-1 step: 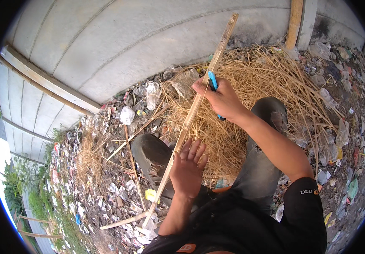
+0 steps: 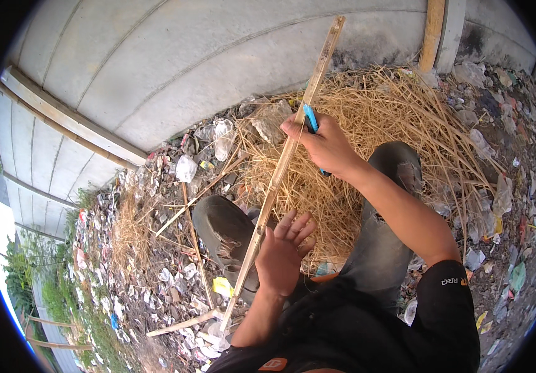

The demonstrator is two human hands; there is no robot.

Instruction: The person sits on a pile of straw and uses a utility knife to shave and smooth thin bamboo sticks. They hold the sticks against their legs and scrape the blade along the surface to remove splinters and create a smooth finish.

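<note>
My right hand (image 2: 325,144) is closed round a long, pale bamboo strip (image 2: 272,189) and a blue-and-black handled tool (image 2: 311,119), whose working end cannot be made out. The strip runs slanting from near the wall down past my left knee. With palm up and fingers spread, my left hand (image 2: 282,255) lies just right of the strip's lower half, holding nothing. Beneath both hands is a heap of dry straw-like stalks (image 2: 327,214), between my knees.
A grey panel wall (image 2: 218,62) curves along the far side, with a wooden post (image 2: 432,37) against it. More bamboo sticks (image 2: 198,248) lie at the left on litter-strewn ground (image 2: 156,292). A pale stone (image 2: 272,124) sits beside the stalks. Green plants (image 2: 50,280) grow at far left.
My left hand has shifted slightly right and come off the strip, its fingers spread. The strip's lower end has swung a little right and its upper end slightly left.
</note>
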